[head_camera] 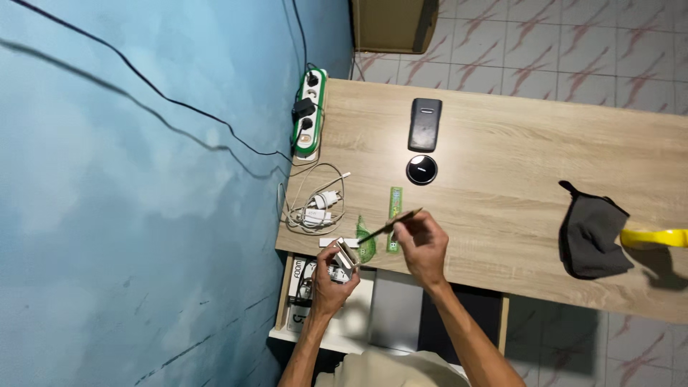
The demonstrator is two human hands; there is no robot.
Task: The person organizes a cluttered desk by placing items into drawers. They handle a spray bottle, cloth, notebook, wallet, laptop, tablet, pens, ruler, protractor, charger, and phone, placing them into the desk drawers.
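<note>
Head view, only one. Landmark: the wooden desk (pixel 502 215), seen rotated, with its near edge towards the person.

Left hand (pixel 331 278) sits just off the desk's near edge, at the wall-side corner. Fingers are closed around a small white-and-grey device (pixel 346 255); its kind is too small to tell. The device sits right at the desk edge, tilted.

Right hand (pixel 423 244) is over the near edge, just beside the left. It pinches a thin dark stick-like tool (pixel 392 224). The tool's tip points at the device and ends close to it; contact cannot be told.

On the desk under the tool: a green sachet (pixel 366 240) and a green strip (pixel 395 208), both flat, near the edge. A white charger with coiled cable (pixel 315 208) lies towards the wall side. A green-and-white power strip (pixel 309 111) sits at the far wall-side corner, with plugs in it.

Mid-desk: a dark rectangular case (pixel 424 124), with a round black disc (pixel 421 170) just beside it. A grey cloth pouch (pixel 591 233) lies well apart, towards the desk's other end, with a yellow object (pixel 656 237) touching it.
</note>
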